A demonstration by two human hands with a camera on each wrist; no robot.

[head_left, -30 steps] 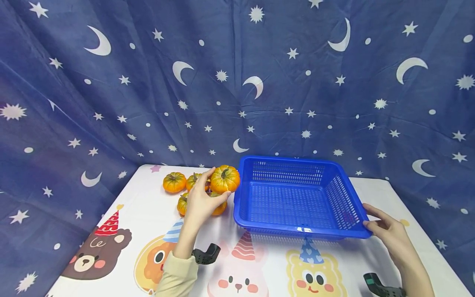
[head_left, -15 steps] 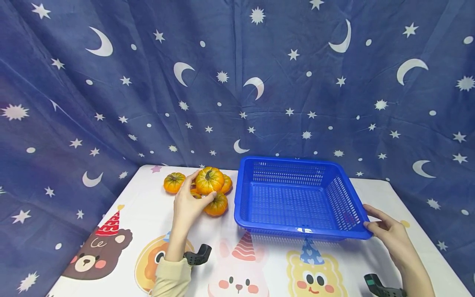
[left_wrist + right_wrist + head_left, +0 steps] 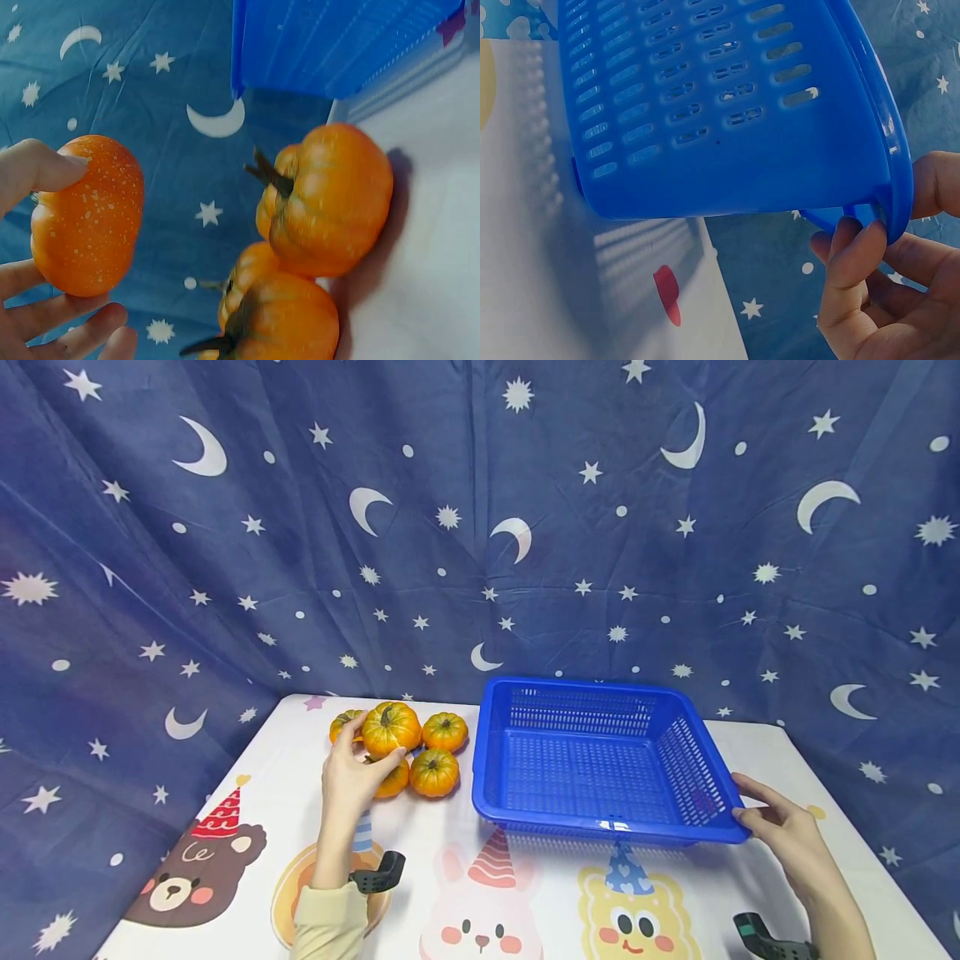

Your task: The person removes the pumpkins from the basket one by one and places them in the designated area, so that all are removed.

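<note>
My left hand (image 3: pixel 351 781) holds a small orange pumpkin (image 3: pixel 392 729) between thumb and fingers. In the left wrist view this pumpkin (image 3: pixel 94 221) is lifted, its speckled underside showing. Around and below it several more pumpkins stand on the table; one (image 3: pixel 445 732) is at the right, another (image 3: pixel 435 773) in front, and one (image 3: pixel 343 723) at the left is partly hidden. On the right, my right hand (image 3: pixel 791 835) grips the rim of a blue plastic basket (image 3: pixel 611 827) near its front right corner. The right wrist view shows curled fingers (image 3: pixel 855 259) at that rim.
A white tablecloth (image 3: pixel 450 877) with printed cartoon animals covers the table. Behind it hangs a dark blue curtain (image 3: pixel 450 468) with moons and stars. The basket's slotted floor (image 3: pixel 577 772) is visible with nothing lying on it.
My left hand has carried the pumpkin leftward, away from the basket's left rim and over the other pumpkins. The right hand and basket have stayed put.
</note>
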